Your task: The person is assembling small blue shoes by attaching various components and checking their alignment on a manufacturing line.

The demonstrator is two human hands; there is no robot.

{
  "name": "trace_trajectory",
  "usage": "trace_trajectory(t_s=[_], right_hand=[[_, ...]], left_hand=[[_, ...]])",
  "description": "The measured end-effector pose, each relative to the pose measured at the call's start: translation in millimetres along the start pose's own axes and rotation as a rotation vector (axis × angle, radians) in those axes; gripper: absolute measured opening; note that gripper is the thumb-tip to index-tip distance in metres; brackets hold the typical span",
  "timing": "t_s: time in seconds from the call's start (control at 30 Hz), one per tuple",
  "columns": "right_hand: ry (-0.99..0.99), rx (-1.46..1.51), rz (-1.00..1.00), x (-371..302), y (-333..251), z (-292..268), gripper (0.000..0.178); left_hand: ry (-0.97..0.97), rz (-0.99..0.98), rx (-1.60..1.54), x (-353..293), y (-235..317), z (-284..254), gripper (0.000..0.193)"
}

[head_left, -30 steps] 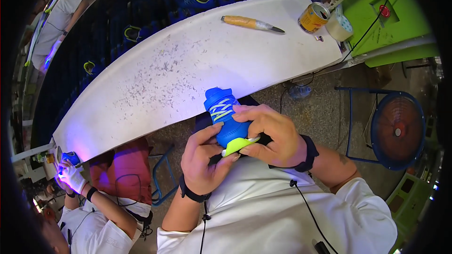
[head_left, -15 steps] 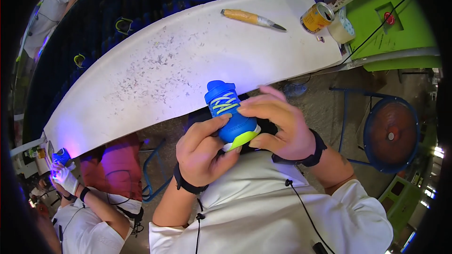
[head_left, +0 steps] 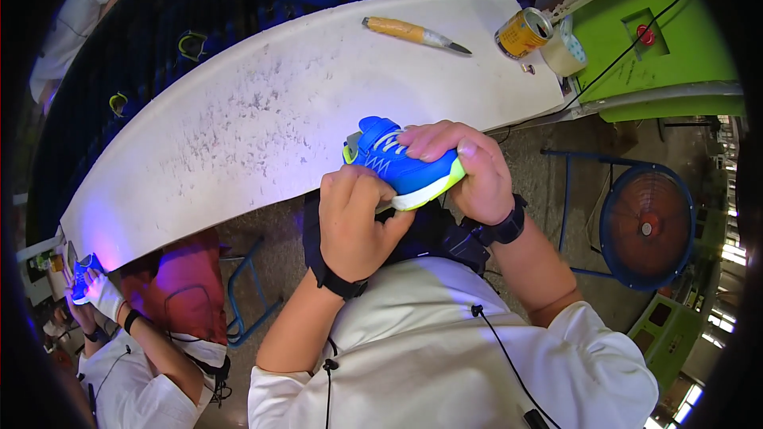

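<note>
Hanging out right by the near edge of the worktop, a blue shoe is held pretty snugly, toe pointing right: the toe end's wrapped by the right hand, and the near side's gripped by the left hand. Farther back, a tan-handled tool and a can can be spotted.

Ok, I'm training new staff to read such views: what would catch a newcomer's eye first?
First, probably the bright blue shoe, held in mid-picture between the left hand and the right hand. Next, the white table beyond it, mottled with dark flecks, and the round blue-rimmed fan at the right.
</note>
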State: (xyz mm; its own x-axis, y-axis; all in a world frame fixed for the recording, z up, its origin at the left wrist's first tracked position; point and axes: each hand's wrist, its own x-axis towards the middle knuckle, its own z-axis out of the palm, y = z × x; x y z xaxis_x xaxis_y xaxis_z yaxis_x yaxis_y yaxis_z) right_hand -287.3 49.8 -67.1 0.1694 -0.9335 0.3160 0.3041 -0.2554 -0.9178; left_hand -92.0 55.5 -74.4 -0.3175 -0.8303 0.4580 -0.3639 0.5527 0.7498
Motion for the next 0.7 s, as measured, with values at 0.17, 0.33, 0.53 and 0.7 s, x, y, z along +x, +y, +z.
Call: trace_trajectory(t_s=[0.17, 0.33, 0.53, 0.7], right_hand=[[0.145, 0.104, 0.147, -4, -4, -12, 0.030], [0.015, -0.386, 0.163, -6, -29, -13, 0.050], [-0.125, -0.491, 0.147, 10, -39, 2, 0.064], [-0.008, 0.756, 0.244, 15, -18, 54, 0.077]], left_hand=[[-0.028, 0.001, 0.110, 7, -13, 8, 0.036], [-0.121, -0.016, 0.124, 15, -9, 5, 0.036], [-0.018, -0.069, 0.060, 2, -8, -7, 0.046], [0.058, -0.010, -0.163, -6, 11, -38, 0.059]])
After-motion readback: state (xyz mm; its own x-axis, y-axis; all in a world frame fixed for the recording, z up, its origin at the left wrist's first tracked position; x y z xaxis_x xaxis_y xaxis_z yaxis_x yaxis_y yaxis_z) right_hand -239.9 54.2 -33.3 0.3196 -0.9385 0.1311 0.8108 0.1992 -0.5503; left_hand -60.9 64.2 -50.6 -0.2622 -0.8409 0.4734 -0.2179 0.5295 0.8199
